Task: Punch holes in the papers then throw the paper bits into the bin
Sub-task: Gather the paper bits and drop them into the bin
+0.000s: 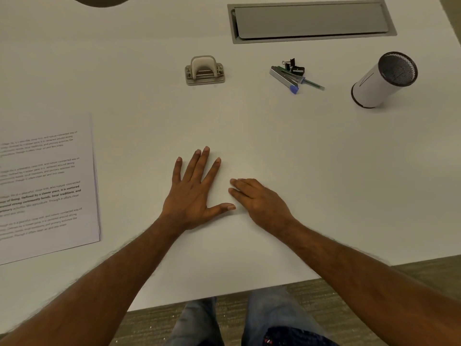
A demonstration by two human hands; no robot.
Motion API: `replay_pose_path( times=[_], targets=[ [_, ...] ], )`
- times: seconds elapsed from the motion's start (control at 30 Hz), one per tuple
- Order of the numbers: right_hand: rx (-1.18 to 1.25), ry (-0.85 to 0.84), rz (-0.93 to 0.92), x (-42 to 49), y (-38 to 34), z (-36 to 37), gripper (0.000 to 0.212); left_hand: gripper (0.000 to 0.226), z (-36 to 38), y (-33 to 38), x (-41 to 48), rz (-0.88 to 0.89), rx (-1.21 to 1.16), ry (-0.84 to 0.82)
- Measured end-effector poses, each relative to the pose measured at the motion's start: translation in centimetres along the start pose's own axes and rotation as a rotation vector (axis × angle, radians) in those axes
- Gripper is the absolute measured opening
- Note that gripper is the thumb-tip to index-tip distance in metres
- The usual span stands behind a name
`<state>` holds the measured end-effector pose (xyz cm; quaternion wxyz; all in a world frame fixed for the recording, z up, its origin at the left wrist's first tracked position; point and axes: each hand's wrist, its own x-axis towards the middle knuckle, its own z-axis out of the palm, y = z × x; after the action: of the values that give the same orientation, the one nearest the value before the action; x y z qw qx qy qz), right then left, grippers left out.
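Inventory, as I see it from above my own arms.

1. My left hand [193, 193]: flat on the white surface [249, 126], palm down, fingers spread, thumb out to the right. Holding nothing.

2. My right hand [259, 199]: resting palm down just beside the left, fingers loosely together and pointing left, their tips close to the left thumb. Also holding nothing.

3. Papers [47, 186]: a printed stack at the far left, partly cut off by the edge of view. Long axis runs away from me, slightly tilted. Its right edge lies well to the left of my left hand, so the left hand is plainly the nearer one.

4. Hole punch [205, 70]: beige, standing further back on the surface, almost straight ahead of my left hand's fingertips, well apart from the papers.

5. Bin [384, 79]: a small white cylinder with a dark mesh mouth, lying tipped on its side at the far right, nearer my right hand.

6. Clutter [293, 74]: binder clips, a box of staples or similar and a pen, between punch and bin.

7. Cable hatch [310, 21]: grey, set into the surface at the back.

Judgement: nothing is punched yet; papers and punch must first be brought together, left hand reaching left.
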<state>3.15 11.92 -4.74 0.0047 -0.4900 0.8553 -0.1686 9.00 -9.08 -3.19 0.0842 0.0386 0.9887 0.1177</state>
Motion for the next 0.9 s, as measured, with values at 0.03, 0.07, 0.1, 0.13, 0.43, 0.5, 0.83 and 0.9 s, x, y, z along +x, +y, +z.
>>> replay_pose_path(
  times=[0.03,0.07,0.1,0.13,0.43,0.5,0.83,0.9],
  targets=[
    [-0.003,0.012,-0.015,0.1,0.1,-0.1,0.039,0.107,0.0,-0.1,0.0,0.002,-0.004,0.002],
    [-0.001,0.021,-0.029,0.3,0.1,-0.2,0.037,0.106,0.0,-0.1,0.0,0.005,-0.007,0.005],
    [-0.006,0.028,-0.041,0.5,0.1,-0.3,0.035,0.105,0.1,-0.2,0.0,0.01,-0.009,0.008],
    [-0.014,0.033,-0.053,0.7,0.0,-0.5,0.032,0.105,0.1,-0.3,0.0,0.013,-0.011,0.012],
    [-0.06,0.073,-0.128,2.1,0.3,-0.9,0.01,0.098,0.1,-0.5,0.1,-0.004,-0.091,0.066],
    [-0.045,0.039,-0.152,2.1,0.5,-0.8,0.009,0.096,0.0,-0.4,0.2,-0.017,-0.177,0.096],
    [0.001,0.157,-0.145,2.6,1.0,-1.1,0.008,0.07,-0.5,2.0,1.5,-0.337,-1.091,0.383],
    [0.087,0.152,-0.066,2.6,1.1,-1.1,0.007,0.071,-0.4,2.1,1.9,-0.361,-1.182,0.397]
  ],
)
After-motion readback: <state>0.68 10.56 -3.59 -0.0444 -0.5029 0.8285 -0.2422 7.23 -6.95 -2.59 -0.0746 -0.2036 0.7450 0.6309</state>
